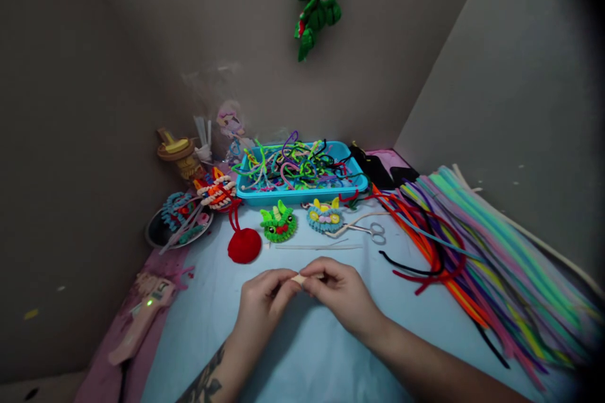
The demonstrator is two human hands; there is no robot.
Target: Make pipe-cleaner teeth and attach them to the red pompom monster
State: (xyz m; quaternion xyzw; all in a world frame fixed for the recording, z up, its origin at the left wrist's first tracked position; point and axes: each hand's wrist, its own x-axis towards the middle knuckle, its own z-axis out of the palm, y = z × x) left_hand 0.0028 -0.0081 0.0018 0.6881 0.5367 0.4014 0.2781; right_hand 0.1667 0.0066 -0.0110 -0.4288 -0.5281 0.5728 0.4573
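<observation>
Fingertips of my left hand (269,293) and my right hand (338,289) meet over the blue cloth, both closed in a pinch. Between them is a short cream pipe cleaner piece (299,278), mostly covered by the fingers. Just beyond the hands lie thin white strips (316,247). Past those sit a green pipe cleaner dragon head (278,222) and a blue one with yellow ears (324,217). To the left is a round red pipe cleaner piece (244,245) with a loop. Scissors (373,232) rest beside a loose cream pipe cleaner (352,221).
A blue tray (302,195) of tangled pipe cleaner offcuts stands at the back. Long coloured pipe cleaners (491,264) spread along the right. At left are a pink glue gun (142,321) with a green light and a metal bowl (155,233). Green figures (321,0) hang above.
</observation>
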